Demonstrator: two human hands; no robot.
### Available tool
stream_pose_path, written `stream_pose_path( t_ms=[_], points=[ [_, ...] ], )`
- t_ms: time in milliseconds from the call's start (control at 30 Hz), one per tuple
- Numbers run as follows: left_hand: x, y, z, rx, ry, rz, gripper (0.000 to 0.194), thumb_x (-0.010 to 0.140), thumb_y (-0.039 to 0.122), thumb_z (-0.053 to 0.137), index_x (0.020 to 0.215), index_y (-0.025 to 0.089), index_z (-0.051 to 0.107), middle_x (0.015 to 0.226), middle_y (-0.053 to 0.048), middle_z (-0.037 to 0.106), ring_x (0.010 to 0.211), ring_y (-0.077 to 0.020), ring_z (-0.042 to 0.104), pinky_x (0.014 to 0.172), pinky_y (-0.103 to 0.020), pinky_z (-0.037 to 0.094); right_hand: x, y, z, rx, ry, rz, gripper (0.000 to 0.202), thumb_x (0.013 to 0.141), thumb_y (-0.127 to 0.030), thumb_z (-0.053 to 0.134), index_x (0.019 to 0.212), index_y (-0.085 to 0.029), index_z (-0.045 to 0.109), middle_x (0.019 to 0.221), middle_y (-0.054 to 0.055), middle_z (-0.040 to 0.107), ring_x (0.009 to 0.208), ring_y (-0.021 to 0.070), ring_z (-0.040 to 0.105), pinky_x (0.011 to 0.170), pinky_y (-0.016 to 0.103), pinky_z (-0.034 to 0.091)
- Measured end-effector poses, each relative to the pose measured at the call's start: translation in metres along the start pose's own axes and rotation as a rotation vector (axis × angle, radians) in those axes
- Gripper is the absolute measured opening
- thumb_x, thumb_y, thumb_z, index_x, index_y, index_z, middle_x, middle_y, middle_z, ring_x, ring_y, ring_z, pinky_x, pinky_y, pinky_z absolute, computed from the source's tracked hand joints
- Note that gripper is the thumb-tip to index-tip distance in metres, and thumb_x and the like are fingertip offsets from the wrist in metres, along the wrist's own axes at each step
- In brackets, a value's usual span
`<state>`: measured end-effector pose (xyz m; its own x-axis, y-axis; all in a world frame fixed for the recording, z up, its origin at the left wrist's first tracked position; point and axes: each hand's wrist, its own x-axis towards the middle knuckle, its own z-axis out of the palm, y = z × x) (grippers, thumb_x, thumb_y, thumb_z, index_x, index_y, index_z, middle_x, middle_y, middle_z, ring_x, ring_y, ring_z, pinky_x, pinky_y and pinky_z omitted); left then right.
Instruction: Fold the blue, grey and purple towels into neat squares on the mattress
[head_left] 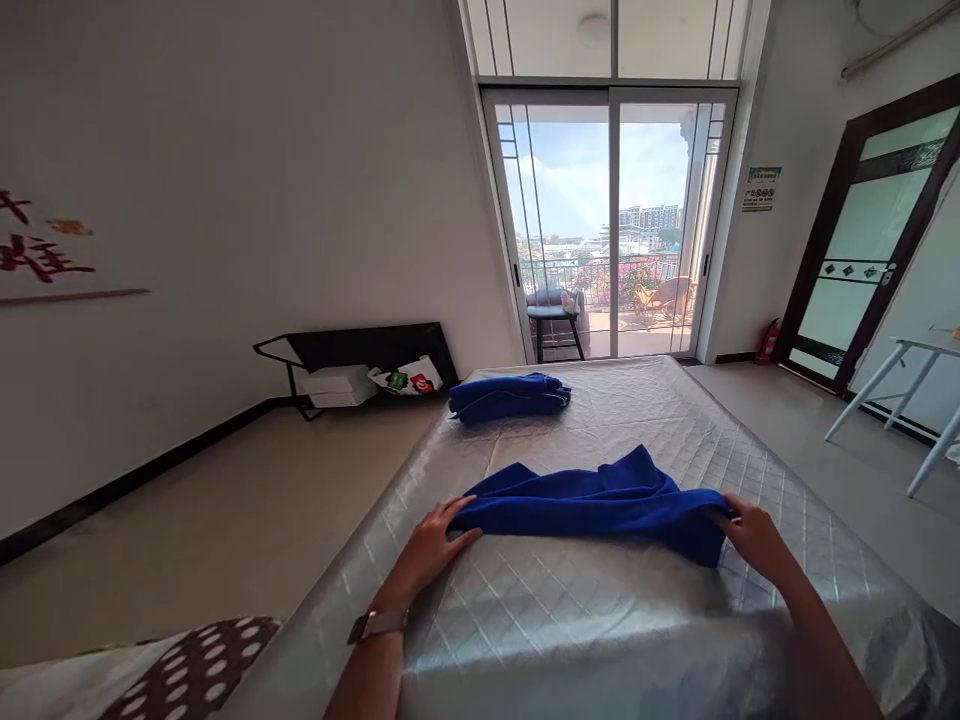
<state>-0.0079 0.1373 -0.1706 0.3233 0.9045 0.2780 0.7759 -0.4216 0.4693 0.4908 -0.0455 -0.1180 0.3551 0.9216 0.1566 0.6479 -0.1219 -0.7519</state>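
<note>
The fingers of the left hand (435, 548) lay spread and flat, open, pressing down the left end of a blue towel (600, 502). The right hand (754, 540) had its fingers curled over the towel's right end, pinching the cloth at the corner. The towel lay across the near middle of the mattress (675, 420), stretched between the two hands in a long, loosely folded band, with one rumpled flap standing up along its far edge.

That raised flap looked likely to flop back or fold crooked if either end were let go unevenly. The mattress cover appeared slick, a shiny quilted plastic with a diamond pattern, so the soft, plush cloth might slide rather than stay put under a light press.

Farther up the mattress, well apart, sat a second blue towel (508, 396), already in a compact bundle. A watch (376, 625) banded the left wrist. Beyond stood a black rack (360, 352) by the wall and glass balcony doors (611, 225).
</note>
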Motion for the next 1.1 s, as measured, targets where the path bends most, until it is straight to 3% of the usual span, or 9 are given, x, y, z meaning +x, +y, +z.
stream_pose_path(
  t_ms=[100, 200, 367, 500, 633, 733, 933, 1000, 1100],
  points=[
    [0.002, -0.001, -0.006, -0.003, 0.065, -0.020, 0.034, 0.081, 0.046, 0.057, 0.105, 0.024, 0.067, 0.115, -0.008, 0.066, 0.110, -0.0283, 0.062, 0.102, -0.044, 0.047, 0.001, 0.002, -0.007, 0.033, 0.164, 0.048, 0.040, 0.077, -0.053, 0.056, 0.098, -0.023, 0.073, 0.085, 0.007, 0.076, 0.072, 0.0274, 0.071, 0.073, 0.038, 0.055],
    [0.000, -0.003, -0.009, -0.029, -0.003, -0.025, 0.027, 0.079, 0.049, 0.058, 0.087, 0.025, 0.069, 0.103, -0.006, 0.067, 0.103, -0.0274, 0.064, 0.098, -0.042, 0.049, 0.000, 0.002, -0.011, 0.066, 0.264, 0.079, 0.040, 0.076, -0.052, 0.058, 0.099, -0.022, 0.072, 0.082, 0.007, 0.075, 0.068, 0.0257, 0.071, 0.070, 0.037, 0.055],
    [-0.007, 0.001, -0.014, -0.090, -0.089, -0.043, 0.043, 0.071, 0.060, 0.067, 0.094, 0.025, 0.076, 0.110, -0.007, 0.067, 0.108, -0.0297, 0.062, 0.097, -0.042, 0.049, -0.001, -0.001, -0.008, 0.096, 0.349, 0.092, 0.043, 0.076, -0.054, 0.056, 0.098, -0.021, 0.072, 0.088, 0.009, 0.076, 0.074, 0.0255, 0.071, 0.070, 0.035, 0.055],
    [-0.007, 0.008, -0.017, -0.100, -0.077, -0.027, 0.038, 0.077, 0.057, 0.060, 0.090, 0.026, 0.079, 0.105, -0.007, 0.069, 0.101, -0.0283, 0.065, 0.094, -0.040, 0.050, 0.001, 0.003, -0.005, 0.044, 0.386, 0.062, 0.040, 0.078, -0.051, 0.053, 0.099, -0.022, 0.072, 0.086, 0.008, 0.075, 0.075, 0.0249, 0.069, 0.071, 0.034, 0.054],
    [-0.003, 0.009, -0.015, -0.087, 0.074, 0.009, 0.034, 0.083, 0.053, 0.054, 0.083, 0.027, 0.076, 0.096, -0.005, 0.073, 0.095, -0.0266, 0.067, 0.093, -0.040, 0.051, 0.003, 0.008, -0.005, -0.006, 0.404, 0.035, 0.040, 0.080, -0.049, 0.051, 0.101, -0.023, 0.072, 0.085, 0.007, 0.075, 0.072, 0.0243, 0.067, 0.069, 0.034, 0.053],
    [-0.001, 0.008, -0.015, -0.087, 0.263, -0.049, 0.039, 0.090, 0.053, 0.044, 0.094, 0.024, 0.070, 0.100, -0.007, 0.074, 0.100, -0.0279, 0.066, 0.096, -0.043, 0.050, 0.001, 0.006, -0.010, -0.031, 0.428, 0.015, 0.040, 0.078, -0.048, 0.051, 0.101, -0.024, 0.073, 0.088, 0.007, 0.076, 0.075, 0.0248, 0.068, 0.069, 0.034, 0.052],
    [0.000, 0.017, -0.030, -0.089, 0.545, -0.109, 0.048, 0.096, 0.053, 0.028, 0.109, 0.020, 0.060, 0.111, -0.013, 0.070, 0.108, -0.0292, 0.064, 0.099, -0.047, 0.048, -0.010, -0.018, -0.047, -0.062, 0.421, -0.018, 0.041, 0.072, -0.056, 0.052, 0.088, -0.026, 0.076, 0.070, 0.003, 0.074, 0.064, 0.0255, 0.068, 0.061, 0.034, 0.051],
    [0.004, 0.026, -0.047, -0.087, 0.591, -0.056, 0.047, 0.095, 0.053, 0.027, 0.105, 0.020, 0.060, 0.108, -0.013, 0.070, 0.105, -0.0283, 0.065, 0.097, -0.045, 0.050, -0.013, -0.029, -0.068, -0.096, 0.390, -0.041, 0.037, 0.069, -0.057, 0.054, 0.078, -0.028, 0.075, 0.061, 0.001, 0.071, 0.058, 0.0249, 0.066, 0.059, 0.035, 0.049],
    [0.010, 0.048, -0.086, -0.057, 0.524, 0.040, 0.049, 0.094, 0.056, 0.027, 0.101, 0.021, 0.060, 0.103, -0.013, 0.070, 0.100, -0.0279, 0.067, 0.094, -0.043, 0.051, -0.013, -0.046, -0.108, -0.178, 0.362, -0.042, 0.037, 0.063, -0.061, 0.057, 0.067, -0.027, 0.072, 0.055, 0.001, 0.069, 0.056, 0.0249, 0.066, 0.058, 0.035, 0.048]
  ],
)
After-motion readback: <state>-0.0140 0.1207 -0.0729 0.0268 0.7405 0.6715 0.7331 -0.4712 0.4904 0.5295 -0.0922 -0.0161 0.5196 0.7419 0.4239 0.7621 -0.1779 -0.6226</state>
